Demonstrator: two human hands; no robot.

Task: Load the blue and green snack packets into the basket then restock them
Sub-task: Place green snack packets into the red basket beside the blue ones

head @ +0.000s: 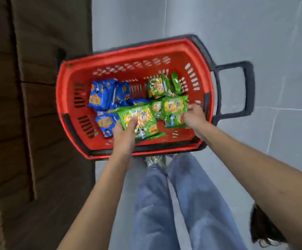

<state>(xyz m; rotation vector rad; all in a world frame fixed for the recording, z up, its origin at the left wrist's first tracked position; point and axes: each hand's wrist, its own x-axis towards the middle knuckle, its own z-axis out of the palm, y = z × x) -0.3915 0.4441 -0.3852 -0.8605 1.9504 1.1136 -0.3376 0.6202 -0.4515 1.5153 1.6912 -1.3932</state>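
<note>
1. The green snack packets (156,86), flat pouches of shiny foil, lie in the right half of the red plastic basket (63,98). The blue snack packets (103,95) of the same kind lie in its left half.
2. The left hand (124,136) grips the left green packet (144,114). Its fingers are over the printed face and the thumb is at the left edge. This packet is turned a little, with its top edge away from the person.
3. The right hand (194,115) pinches the right green packet (173,109) at its right edge with curled fingers. The long axis of this packet runs straight away from the person.
4. Both held packets are between the two hands, just beside each other, on the near side of the basket.
5. The blue snack packets are to the outer left of the left hand, so this hand is clearly nearer to them. The right hand would have to cross over.
6. Judgement: whether the packets are being put down or taken out cannot be told. In both cases, each hand already has its own packet.
</note>
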